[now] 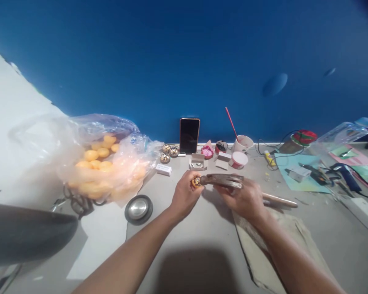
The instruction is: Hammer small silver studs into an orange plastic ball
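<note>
Head view: phone [189, 136], box [199, 157] beyond hammer [221, 179].

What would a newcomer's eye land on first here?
Probably the clear plastic bag of yellow balls at left. Then, at centre, the grey metal hammer in the right hand, its head beside the small patterned yellow ball in the left hand. Behind them stands a black phone with orange edges.

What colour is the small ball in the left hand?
The small ball is yellow-orange with dark markings, as the head view shows.
</note>
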{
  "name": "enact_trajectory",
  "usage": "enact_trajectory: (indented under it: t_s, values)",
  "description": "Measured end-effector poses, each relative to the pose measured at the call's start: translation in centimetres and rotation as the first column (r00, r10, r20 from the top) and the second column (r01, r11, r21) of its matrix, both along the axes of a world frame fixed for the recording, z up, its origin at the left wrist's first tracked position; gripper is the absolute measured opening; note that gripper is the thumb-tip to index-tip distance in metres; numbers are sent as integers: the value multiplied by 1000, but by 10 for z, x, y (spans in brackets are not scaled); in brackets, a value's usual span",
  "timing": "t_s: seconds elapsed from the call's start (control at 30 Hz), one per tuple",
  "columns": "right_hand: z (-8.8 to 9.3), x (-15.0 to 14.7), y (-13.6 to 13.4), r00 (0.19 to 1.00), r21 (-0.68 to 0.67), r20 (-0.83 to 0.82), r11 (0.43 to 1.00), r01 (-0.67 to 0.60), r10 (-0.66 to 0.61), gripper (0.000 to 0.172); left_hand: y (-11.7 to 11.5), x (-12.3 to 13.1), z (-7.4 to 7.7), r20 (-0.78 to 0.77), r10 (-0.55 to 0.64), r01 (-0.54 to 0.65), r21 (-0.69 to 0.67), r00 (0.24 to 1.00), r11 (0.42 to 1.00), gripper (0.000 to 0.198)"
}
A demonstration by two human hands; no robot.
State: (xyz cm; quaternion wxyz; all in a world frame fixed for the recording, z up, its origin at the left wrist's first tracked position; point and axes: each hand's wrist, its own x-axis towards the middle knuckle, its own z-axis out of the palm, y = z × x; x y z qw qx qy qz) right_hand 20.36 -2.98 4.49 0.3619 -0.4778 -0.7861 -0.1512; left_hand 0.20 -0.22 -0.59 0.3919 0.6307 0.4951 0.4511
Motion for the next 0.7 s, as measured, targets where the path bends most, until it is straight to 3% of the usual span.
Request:
enact_trajectory:
  t_s: [0.17,0.37,0.47,0.63,0.7]
  values:
    - [1,0,0,1000,52,-14,999,14,-14,26,1,0,-4,38,-10,10,7,999,1000,33]
    - [2,-1,-2,999,40,-4,998,-47,47,23,0,0,-1,65,-31,36,-83,997,996,30]
    - [3,0,-1,999,103,-30,994,-26,29,20,-1,1,4,82,-14,24,-120,997,993,28]
    - [2,1,0,1000,48,3,999,23,-23,26,-2,2,9,98,-9,26,-175,995,984,29]
    - [2,3,1,999,106,-9,993,45,-44,25,-2,1,10,73,-4,17,-176,997,984,31]
